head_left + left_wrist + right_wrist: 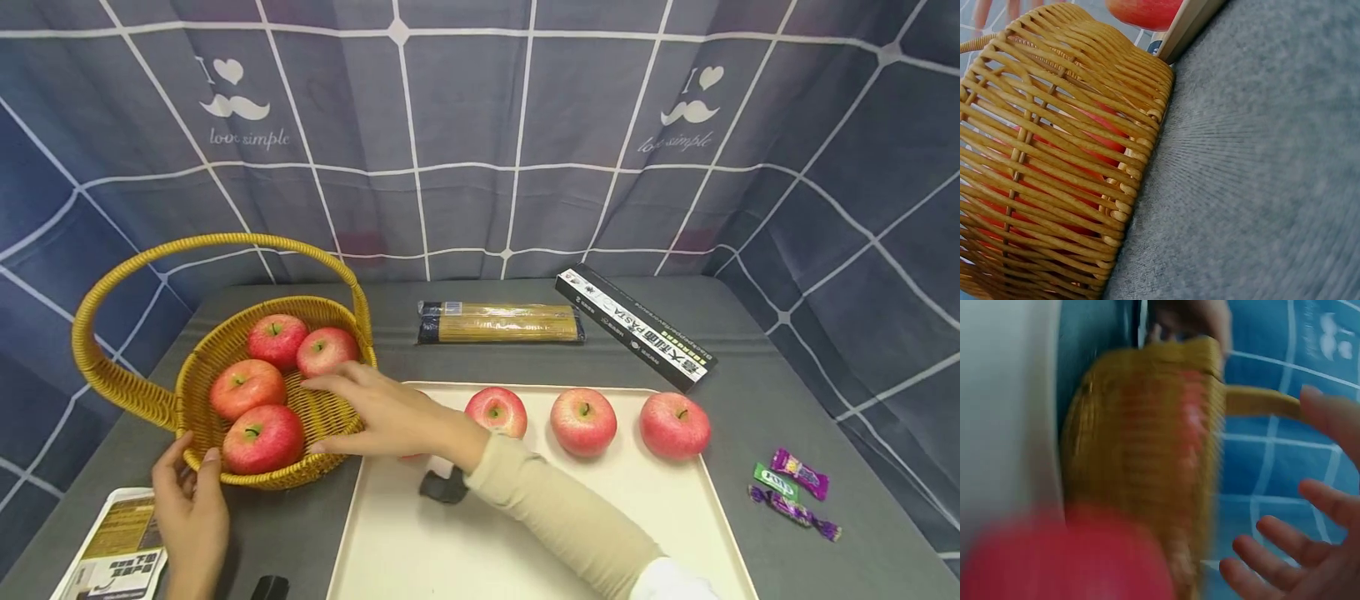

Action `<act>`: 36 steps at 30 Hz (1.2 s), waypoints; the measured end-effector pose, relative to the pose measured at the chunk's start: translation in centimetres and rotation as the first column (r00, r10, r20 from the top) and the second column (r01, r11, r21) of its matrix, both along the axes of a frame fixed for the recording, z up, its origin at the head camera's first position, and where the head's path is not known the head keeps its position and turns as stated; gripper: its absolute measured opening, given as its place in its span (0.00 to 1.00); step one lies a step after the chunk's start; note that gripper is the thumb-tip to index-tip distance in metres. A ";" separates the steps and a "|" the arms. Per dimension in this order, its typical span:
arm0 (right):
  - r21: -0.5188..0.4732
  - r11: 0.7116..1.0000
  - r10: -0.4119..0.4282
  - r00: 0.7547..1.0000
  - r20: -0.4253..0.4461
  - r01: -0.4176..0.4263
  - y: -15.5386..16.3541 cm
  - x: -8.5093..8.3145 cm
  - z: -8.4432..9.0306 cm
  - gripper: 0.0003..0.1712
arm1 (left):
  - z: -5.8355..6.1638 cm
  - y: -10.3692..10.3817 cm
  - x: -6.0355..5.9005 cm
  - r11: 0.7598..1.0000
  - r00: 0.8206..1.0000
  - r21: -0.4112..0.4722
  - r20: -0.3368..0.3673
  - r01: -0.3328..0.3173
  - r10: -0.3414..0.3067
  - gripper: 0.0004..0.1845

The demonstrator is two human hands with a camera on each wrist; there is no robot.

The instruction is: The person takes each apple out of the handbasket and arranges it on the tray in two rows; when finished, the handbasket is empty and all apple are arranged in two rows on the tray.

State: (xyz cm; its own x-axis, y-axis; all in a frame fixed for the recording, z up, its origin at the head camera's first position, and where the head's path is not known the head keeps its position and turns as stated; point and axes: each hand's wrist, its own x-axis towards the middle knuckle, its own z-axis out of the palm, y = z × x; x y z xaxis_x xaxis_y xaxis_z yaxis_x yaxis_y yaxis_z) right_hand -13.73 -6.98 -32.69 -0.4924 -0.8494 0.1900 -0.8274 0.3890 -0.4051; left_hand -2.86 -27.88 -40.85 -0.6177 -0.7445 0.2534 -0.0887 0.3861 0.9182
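The right hand (386, 417) is bare, with no ring or glove on its fingers (1272, 534), which show plain and unadorned in the right wrist view. From its wrist back runs a close-fitting beige sleeve (558, 512), smooth and without print, ending behind in a white cuff or layer (667, 583). Just beneath that wrist sits a small black strap or mount (444, 487). The left hand (191, 508) is bare too, with short plain nails; a dark object (268, 587) lies just behind it.

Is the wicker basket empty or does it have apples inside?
Not empty. The wicker basket holds four red apples, seen from above in the head view.
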 end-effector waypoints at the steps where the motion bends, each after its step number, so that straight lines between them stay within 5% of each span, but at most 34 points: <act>1: 0.035 0.999 -0.005 1.000 -0.008 0.005 -1.7 0.1 -0.3 0.39 | 0.0 0.0 0.0 1.000 1.000 -0.009 0.001 -0.001 0.001 0.22; 5: 0.177 0.984 -0.030 0.999 -0.036 0.036 -6.9 0.2 -1.5 0.43 | 0.1 0.0 0.1 0.999 1.000 -0.032 0.001 0.003 -0.003 0.22; 8: 0.254 0.967 -0.011 0.999 0.032 0.002 -9.0 0.1 -2.1 0.46 | 0.2 0.1 0.2 0.999 1.000 -0.036 0.001 0.012 -0.012 0.22; 12: 0.252 0.963 0.061 0.990 0.128 -0.092 -10.2 -0.5 -2.8 0.43 | 0.2 0.0 0.3 0.999 1.000 -0.047 -0.004 0.022 -0.022 0.22; 16: 0.192 0.980 0.023 0.989 0.147 -0.051 -9.8 -0.6 -2.8 0.41 | 0.0 -0.1 0.2 0.998 1.000 -0.062 -0.008 0.019 -0.020 0.22; 20: 0.008 0.997 -0.082 0.974 0.209 0.082 -7.6 -0.1 -2.0 0.40 | -0.1 0.0 0.2 0.997 1.000 -0.076 0.000 0.025 -0.025 0.22; 25: -0.223 0.971 -0.013 0.946 0.324 0.090 -2.5 1.2 -0.8 0.41 | -0.2 -0.1 0.4 0.997 0.999 -0.064 0.025 0.036 -0.034 0.22; 30: -0.261 0.965 0.091 0.918 0.387 0.014 3.5 3.6 -1.5 0.42 | -0.1 -0.1 0.3 0.995 0.999 -0.099 0.027 0.031 -0.028 0.22; 36: -0.189 0.952 0.297 0.877 0.376 -0.241 8.1 5.1 -5.5 0.41 | 0.0 -0.3 0.3 0.993 0.999 -0.117 0.037 0.028 -0.024 0.22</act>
